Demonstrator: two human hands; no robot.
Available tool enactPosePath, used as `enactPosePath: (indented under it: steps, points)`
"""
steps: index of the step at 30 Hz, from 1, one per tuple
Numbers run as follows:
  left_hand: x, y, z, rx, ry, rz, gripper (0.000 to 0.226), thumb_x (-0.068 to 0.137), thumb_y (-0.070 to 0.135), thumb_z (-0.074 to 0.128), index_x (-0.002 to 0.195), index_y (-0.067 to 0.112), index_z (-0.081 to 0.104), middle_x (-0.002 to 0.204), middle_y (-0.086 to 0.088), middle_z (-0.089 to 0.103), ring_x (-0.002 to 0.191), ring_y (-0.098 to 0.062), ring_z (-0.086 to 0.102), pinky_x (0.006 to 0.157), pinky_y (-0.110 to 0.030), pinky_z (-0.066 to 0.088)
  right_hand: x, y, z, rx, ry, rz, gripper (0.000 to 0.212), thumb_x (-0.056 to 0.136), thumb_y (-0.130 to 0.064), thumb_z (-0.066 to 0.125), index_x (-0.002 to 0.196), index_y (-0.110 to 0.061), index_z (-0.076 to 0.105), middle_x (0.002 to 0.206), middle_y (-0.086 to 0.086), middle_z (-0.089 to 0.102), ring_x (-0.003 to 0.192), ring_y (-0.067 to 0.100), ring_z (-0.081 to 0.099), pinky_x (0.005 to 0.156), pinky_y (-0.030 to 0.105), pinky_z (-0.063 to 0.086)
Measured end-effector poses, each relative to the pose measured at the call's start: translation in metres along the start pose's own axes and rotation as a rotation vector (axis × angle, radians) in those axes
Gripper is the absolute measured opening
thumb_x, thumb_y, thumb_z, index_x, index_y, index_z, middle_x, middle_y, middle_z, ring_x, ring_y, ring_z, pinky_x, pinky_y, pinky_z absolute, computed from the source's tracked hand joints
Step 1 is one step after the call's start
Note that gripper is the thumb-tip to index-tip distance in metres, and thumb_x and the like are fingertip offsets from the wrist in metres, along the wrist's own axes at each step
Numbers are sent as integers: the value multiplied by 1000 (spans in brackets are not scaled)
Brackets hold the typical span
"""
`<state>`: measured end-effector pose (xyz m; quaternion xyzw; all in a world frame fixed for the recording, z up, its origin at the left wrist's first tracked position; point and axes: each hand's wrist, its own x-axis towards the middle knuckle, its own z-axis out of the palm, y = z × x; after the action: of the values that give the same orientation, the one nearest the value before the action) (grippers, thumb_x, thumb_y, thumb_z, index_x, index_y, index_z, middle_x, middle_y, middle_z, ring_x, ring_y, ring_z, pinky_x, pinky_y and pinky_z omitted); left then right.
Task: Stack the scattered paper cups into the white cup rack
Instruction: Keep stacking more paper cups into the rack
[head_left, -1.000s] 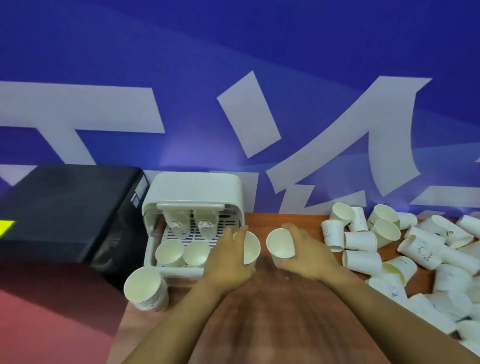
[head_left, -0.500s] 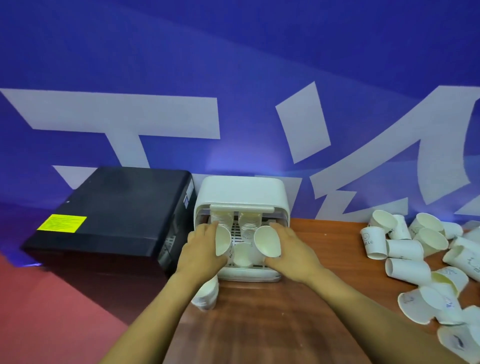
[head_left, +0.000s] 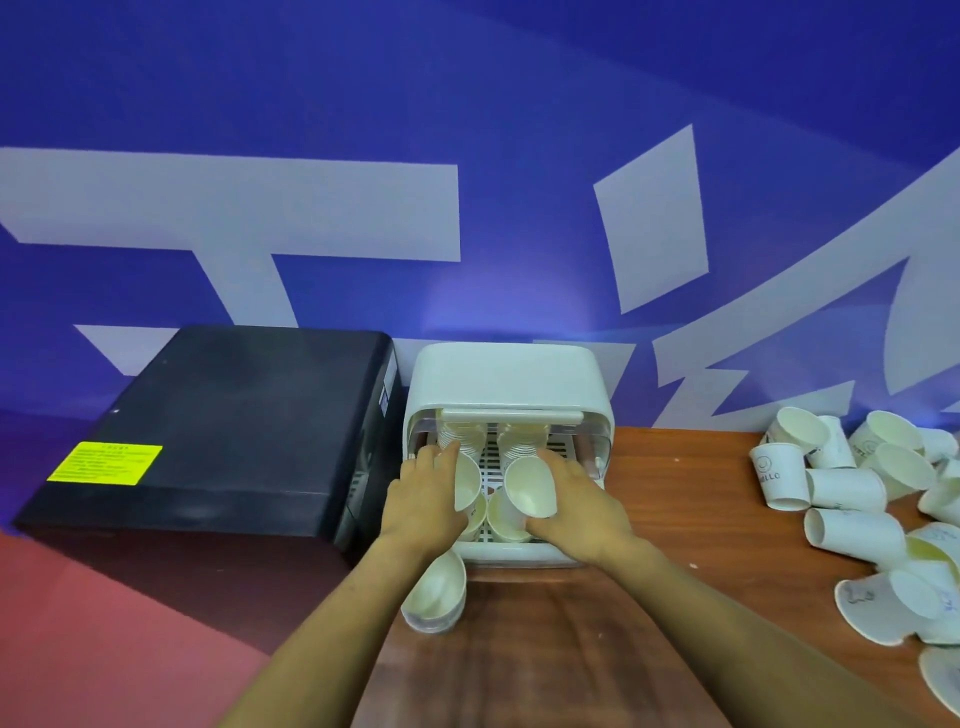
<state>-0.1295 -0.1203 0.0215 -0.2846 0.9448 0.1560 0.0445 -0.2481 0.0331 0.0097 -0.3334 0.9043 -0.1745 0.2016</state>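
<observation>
The white plastic cup rack with a rounded hood (head_left: 506, 382) stands at the back of the brown wooden worktop (head_left: 675, 519), just beside a black box with a yellow label (head_left: 208, 426). Inside, two ribbed stacks of cups (head_left: 465, 439) hang at the rear and more cups (head_left: 501, 517) sit on its slatted tray. The left hand (head_left: 423, 501) grips a plain white paper cup (head_left: 466, 483), the right hand (head_left: 579, 506) grips another white paper cup (head_left: 530, 488), both tilted, mouths facing the camera, over the rack's open front. A short nested stack of cups (head_left: 435, 595) stands below the left wrist. Scattered white paper cups (head_left: 857, 493), some scribbled on, lie well apart at right.
</observation>
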Motion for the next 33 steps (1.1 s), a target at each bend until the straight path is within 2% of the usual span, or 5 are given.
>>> enactPosePath:
  steps: [6,12,21,27,33]
  points:
    - [12,-8,18,36,-70,-2,82,84,29,64,149,22,15,148,-5,29,130,-28,37,101,-39,42,5,2,16,6,-42,22,84,72,-57,64,141,-40,21,139,-5,43,125,19,46,91,38,45]
    - [16,-11,28,40,-159,-61,94,79,46,69,150,21,13,151,-7,24,134,-30,33,105,-43,38,6,5,20,-56,-141,64,88,68,-66,67,141,-33,29,139,-3,42,127,18,45,98,37,43]
    - [-7,15,10,-102,-45,63,66,88,40,58,146,25,28,148,-1,33,133,-25,36,104,-39,37,-11,26,0,-29,-133,64,79,74,-65,61,141,-32,35,144,-5,41,128,17,45,101,36,42]
    - [-40,57,12,-158,-36,170,45,90,39,54,133,27,47,132,2,54,118,-20,52,94,-35,45,-51,67,-21,45,-114,120,43,83,-47,61,121,-28,56,98,-13,58,100,13,59,86,32,48]
    - [-53,107,34,-213,-106,258,42,88,35,56,128,26,54,127,3,59,117,-16,54,94,-31,46,-107,125,-35,133,-58,234,37,86,-42,62,119,-24,57,98,-8,61,94,11,58,86,30,48]
